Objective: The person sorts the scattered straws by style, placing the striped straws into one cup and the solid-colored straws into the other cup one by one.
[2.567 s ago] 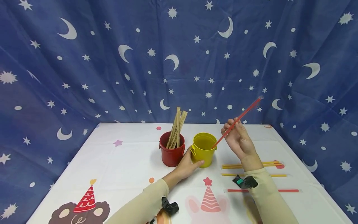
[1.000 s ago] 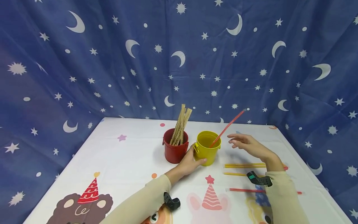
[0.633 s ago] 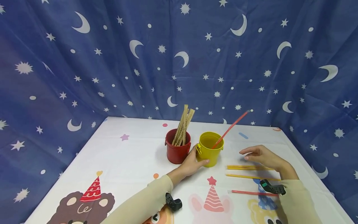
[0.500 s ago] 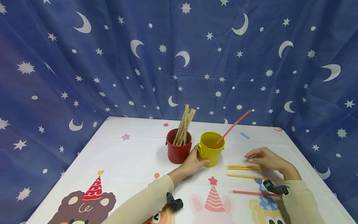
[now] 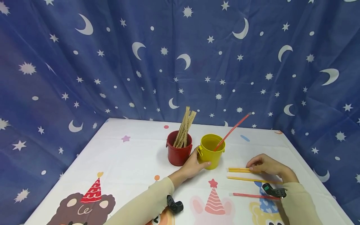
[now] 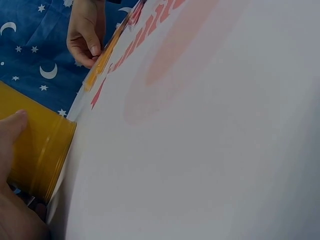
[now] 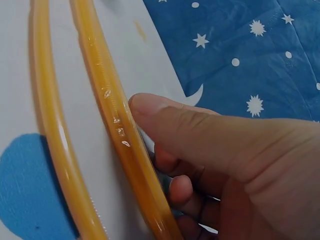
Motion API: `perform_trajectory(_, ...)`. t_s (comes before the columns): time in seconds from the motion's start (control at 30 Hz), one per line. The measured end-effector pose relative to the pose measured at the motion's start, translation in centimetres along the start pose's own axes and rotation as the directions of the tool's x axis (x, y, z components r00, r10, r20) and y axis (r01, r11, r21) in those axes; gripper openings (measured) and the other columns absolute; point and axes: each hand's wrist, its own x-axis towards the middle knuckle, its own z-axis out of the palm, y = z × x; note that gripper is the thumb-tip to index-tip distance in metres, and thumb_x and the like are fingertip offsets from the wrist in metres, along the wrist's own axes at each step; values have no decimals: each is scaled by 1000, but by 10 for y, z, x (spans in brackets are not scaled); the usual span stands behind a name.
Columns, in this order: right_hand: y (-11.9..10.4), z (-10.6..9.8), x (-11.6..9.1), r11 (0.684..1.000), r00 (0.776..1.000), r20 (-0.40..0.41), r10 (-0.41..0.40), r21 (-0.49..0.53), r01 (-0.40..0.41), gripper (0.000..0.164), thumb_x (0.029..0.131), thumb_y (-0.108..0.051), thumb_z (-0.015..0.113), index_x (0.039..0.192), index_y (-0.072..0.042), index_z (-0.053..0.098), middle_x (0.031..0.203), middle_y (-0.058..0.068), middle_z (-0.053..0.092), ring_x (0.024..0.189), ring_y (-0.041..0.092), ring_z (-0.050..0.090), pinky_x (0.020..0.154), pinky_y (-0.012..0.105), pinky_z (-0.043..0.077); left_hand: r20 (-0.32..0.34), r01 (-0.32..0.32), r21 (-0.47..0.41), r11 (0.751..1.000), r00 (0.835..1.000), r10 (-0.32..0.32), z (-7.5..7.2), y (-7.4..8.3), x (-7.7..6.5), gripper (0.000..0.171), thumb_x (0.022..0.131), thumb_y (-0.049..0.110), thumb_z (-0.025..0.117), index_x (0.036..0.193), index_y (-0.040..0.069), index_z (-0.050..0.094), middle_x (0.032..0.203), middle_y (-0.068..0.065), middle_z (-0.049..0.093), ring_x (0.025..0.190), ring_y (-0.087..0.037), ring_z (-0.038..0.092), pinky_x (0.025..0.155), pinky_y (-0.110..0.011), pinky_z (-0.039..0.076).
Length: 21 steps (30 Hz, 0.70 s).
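Observation:
My left hand [image 5: 192, 165] holds the small yellow metal bucket [image 5: 208, 160] low on its side, thumb across the front. A red straw [image 5: 233, 128] in clear wrapping leans out of it to the right. At right, my right hand [image 5: 265, 164] is at a pair of yellow straws [image 5: 237, 170] lying on the table. In the right wrist view my thumb [image 7: 150, 107] presses the edge of a wrapped yellow straw [image 7: 120, 125], with my other fingers curled beneath; the index fingertip is hidden. Nearer me lie another yellow straw [image 5: 250, 179] and a red straw [image 5: 250, 195].
Left of the yellow bucket stands a red bucket [image 5: 178, 156] holding several slim beige sticks [image 5: 185, 128] with dark print. A white cloth [image 5: 126, 162] with cartoon animals covers the table. Behind hangs a blue curtain [image 5: 157, 115] with moons and stars.
My right hand has let go of the red straw, now leaning in the yellow bucket, and moved right and down to the yellow straws. My left hand stays on the bucket.

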Motion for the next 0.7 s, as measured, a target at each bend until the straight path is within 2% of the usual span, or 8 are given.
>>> perform_trajectory(0.2,0,4,-1,1000,1000,-28,-2,-17,2,18,92,-9,71,104,4,75,84,2,63,74,6,48,62,20,41,19,18,7,1000,1000,-18,2,-2,1,84,91,29,75,157,8,27,162,-11,36,153,-28,31,128,-52,22)
perform_trajectory(0.4,-4,5,3,998,998,-62,2,-63,-6,14,92,-7,70,99,3,76,83,1,63,74,6,48,64,20,41,4,-21,10,1000,1000,21,0,-3,1,81,91,26,74,155,6,29,159,-13,40,152,-29,34,128,-52,23)
perform_trajectory(0.57,-6,7,3,996,997,-64,39,-72,-43,13,92,-5,69,99,4,75,81,-1,59,73,6,48,62,20,40,12,-29,9,1000,1000,29,0,-5,1,81,91,26,74,155,6,29,159,-13,40,152,-28,33,128,-50,22)
perform_trajectory(0.7,-7,7,4,994,994,-72,81,-74,-86,14,90,-6,71,100,2,76,79,0,55,74,8,47,62,20,39,11,-12,13,1000,1000,12,-1,-5,2,81,92,27,74,156,8,29,160,-11,39,153,-27,32,129,-49,22)
